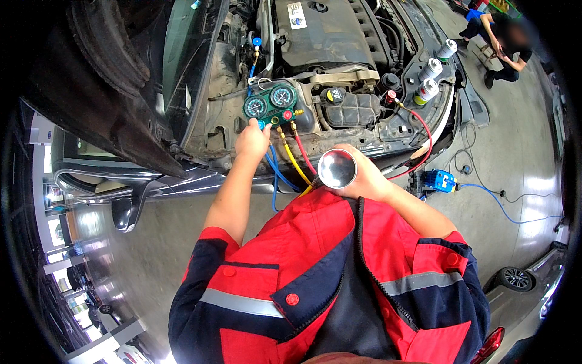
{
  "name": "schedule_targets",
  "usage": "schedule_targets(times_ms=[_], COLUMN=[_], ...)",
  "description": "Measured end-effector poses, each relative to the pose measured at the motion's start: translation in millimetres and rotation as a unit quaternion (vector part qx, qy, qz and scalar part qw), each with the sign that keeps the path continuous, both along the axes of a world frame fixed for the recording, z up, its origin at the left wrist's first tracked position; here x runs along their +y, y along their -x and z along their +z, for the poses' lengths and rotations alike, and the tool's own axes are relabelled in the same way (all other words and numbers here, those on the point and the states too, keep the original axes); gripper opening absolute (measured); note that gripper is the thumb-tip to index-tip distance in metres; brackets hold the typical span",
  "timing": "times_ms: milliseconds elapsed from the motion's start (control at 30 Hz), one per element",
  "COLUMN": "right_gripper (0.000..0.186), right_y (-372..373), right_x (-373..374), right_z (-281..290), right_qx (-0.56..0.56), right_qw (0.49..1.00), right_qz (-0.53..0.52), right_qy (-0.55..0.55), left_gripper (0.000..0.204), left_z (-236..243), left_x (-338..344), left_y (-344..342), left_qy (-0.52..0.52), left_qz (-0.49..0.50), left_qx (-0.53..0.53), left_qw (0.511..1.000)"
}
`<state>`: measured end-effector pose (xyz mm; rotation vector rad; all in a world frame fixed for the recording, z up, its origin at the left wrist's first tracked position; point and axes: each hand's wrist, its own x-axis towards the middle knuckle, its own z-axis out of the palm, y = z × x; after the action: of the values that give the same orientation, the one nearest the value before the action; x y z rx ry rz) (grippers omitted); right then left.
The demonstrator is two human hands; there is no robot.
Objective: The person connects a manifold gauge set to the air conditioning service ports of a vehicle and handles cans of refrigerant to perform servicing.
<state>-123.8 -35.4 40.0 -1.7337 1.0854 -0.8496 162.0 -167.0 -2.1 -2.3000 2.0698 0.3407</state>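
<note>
My left hand (253, 141) reaches to the lower left of a green manifold gauge set (270, 111) with two round dials. Its fingers close on the set's blue knob (262, 125). My right hand (365, 176) is wrapped around a metal can (337, 168), held near my jacket with its shiny round end turned up. A yellow hose (292, 161) runs from the gauge set down toward the can; where it ends is hidden. Beside it run a red hose (302, 153) and a blue hose (272, 167).
An open car engine bay lies ahead, with an engine cover (327, 39) and coolant tank (350, 109). Three spray-type cans (427, 90) stand at its right. A blue pump (439, 181) sits on the floor with cables. At far right, a person (508, 48) sits.
</note>
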Motion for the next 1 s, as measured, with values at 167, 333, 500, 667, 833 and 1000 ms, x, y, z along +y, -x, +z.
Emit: schedule_targets(times_ms=[167, 333, 500, 667, 833, 1000], right_gripper=[0.08, 0.078, 0.078, 0.078, 0.078, 0.078], right_y=[-0.2, -0.2, -1.1, -0.5, -0.3, -0.6], right_x=[-0.2, 2.1, 2.5, 2.4, 2.2, 2.3], right_z=[0.5, 0.5, 0.1, 2.6, 0.5, -0.7], right_qx=[-0.001, 0.005, -0.005, -0.01, -0.01, -0.013], right_qw=[1.0, 1.0, 1.0, 1.0, 1.0, 1.0], right_qz=[0.001, -0.011, -0.01, -0.009, -0.007, -0.006], right_qy=[-0.004, 0.017, 0.012, 0.011, 0.007, 0.007], left_gripper=[0.044, 0.045, 0.045, 0.045, 0.045, 0.045], left_z=[0.1, 0.8, -1.2, -2.2, -1.9, -0.8], left_x=[0.5, 0.7, -0.1, 0.7, 1.3, 1.4], left_y=[-0.2, 0.5, -0.5, -0.8, -0.7, -0.1], left_qy=[0.0, 0.003, 0.004, 0.01, 0.009, 0.006], left_qz=[0.002, 0.002, 0.001, -0.001, 0.0, 0.002], left_qx=[-0.003, 0.001, -0.001, 0.0, 0.003, 0.002], left_qw=[1.0, 1.0, 1.0, 1.0, 1.0, 1.0])
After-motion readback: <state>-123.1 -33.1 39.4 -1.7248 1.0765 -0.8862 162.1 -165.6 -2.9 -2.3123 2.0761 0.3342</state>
